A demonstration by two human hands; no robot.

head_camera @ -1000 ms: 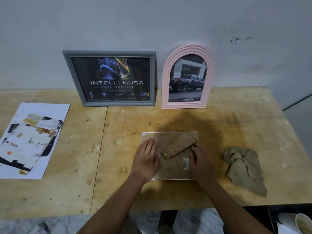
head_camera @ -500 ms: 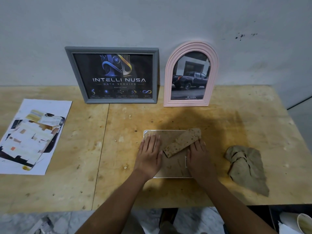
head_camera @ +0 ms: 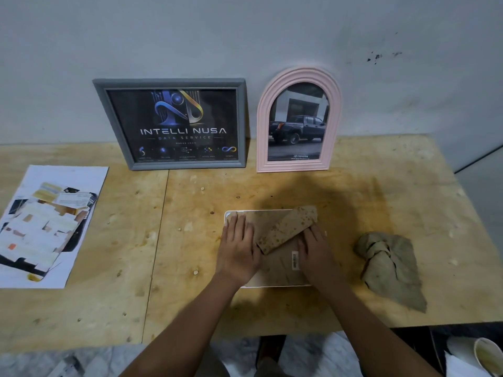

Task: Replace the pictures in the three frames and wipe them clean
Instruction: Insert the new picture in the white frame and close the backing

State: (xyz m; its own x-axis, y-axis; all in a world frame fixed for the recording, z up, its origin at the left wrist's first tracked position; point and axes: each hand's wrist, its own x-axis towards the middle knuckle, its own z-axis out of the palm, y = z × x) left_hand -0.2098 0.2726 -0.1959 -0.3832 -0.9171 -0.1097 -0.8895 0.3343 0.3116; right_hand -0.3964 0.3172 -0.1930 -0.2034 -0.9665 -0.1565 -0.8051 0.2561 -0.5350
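A white frame (head_camera: 228, 214) lies face down on the wooden table, its brown backing board (head_camera: 280, 266) up and the cardboard stand (head_camera: 287, 228) slanting across it. My left hand (head_camera: 239, 250) rests flat on the left part of the backing. My right hand (head_camera: 317, 254) presses on the right part, its fingertips just below the stand. A grey frame (head_camera: 117, 123) with a dark logo print and a pink arched frame (head_camera: 263, 126) with a pickup-truck picture lean on the wall behind. A crumpled beige cloth (head_camera: 389, 265) lies to the right of my right hand.
A printed sheet (head_camera: 46, 227) lies flat at the table's left. The table's front edge (head_camera: 272, 336) runs just below my forearms. A paper cup (head_camera: 487, 357) sits below table level at bottom right. The wall stands directly behind the two upright frames.
My right hand has slid a little up the backing toward the stand. My left hand stays flat on the backing.
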